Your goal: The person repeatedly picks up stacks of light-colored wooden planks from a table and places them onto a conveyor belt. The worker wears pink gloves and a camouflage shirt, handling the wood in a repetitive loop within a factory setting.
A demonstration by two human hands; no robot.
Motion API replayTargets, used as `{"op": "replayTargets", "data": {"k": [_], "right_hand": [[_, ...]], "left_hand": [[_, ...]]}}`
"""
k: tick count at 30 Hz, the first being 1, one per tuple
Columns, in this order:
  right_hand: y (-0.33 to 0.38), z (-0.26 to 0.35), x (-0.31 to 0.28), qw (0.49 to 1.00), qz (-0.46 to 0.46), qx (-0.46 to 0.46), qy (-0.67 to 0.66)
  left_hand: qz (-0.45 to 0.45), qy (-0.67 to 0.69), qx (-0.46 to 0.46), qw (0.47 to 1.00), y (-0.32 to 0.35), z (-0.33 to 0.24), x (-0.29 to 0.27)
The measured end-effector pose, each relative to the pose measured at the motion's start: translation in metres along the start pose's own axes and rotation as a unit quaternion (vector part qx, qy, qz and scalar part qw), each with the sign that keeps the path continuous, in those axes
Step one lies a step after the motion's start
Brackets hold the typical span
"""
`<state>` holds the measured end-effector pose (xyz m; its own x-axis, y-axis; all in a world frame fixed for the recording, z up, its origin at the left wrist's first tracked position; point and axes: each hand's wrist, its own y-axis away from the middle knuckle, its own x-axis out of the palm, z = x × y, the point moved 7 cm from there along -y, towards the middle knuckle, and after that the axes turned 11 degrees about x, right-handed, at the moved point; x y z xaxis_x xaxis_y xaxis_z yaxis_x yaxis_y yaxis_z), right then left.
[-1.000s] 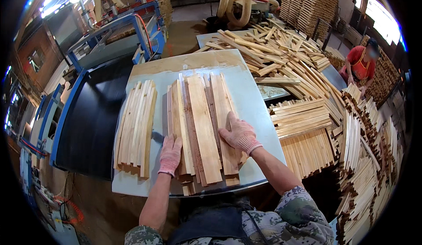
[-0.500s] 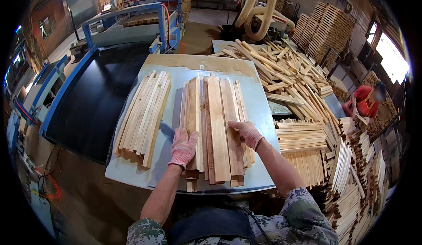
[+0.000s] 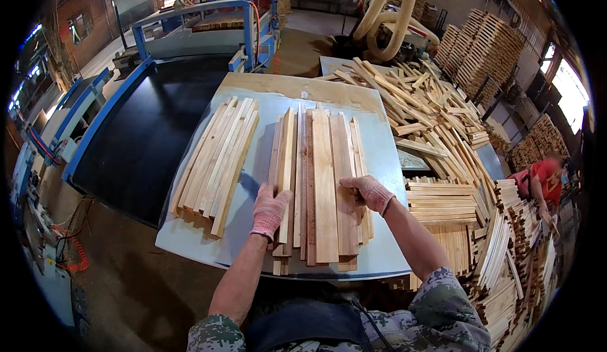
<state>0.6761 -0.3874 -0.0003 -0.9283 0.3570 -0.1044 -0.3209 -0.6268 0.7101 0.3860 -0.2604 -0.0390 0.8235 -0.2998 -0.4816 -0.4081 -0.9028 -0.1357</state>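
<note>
On the grey table (image 3: 379, 156), the left hand (image 3: 270, 208) and right hand (image 3: 367, 192) are lying flat, fingers spread, pressing on the wooden slats (image 3: 322, 181).

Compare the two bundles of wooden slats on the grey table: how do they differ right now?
The middle bundle lies under both gloved hands, left hand and right hand; the left bundle is untouched. The middle bundle runs straight away from the person, while the left bundle slants. The middle bundle mixes pale and reddish-brown slats, some wide; the left bundle is evenly pale and narrow. Both lie flat on the grey table.
</note>
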Motion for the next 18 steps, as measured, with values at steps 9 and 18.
{"op": "replayTargets", "data": {"k": [9,18], "right_hand": [[-0.002,0.001,0.003,0.999,-0.013,-0.051,0.001],[0.003,0.012,-0.017,0.990,-0.064,-0.124,0.021]], "left_hand": [[0.070,-0.220,0.028,0.973,-0.022,-0.007,-0.012],[-0.029,0.059,-0.063,0.996,-0.026,0.022,-0.051]]}}
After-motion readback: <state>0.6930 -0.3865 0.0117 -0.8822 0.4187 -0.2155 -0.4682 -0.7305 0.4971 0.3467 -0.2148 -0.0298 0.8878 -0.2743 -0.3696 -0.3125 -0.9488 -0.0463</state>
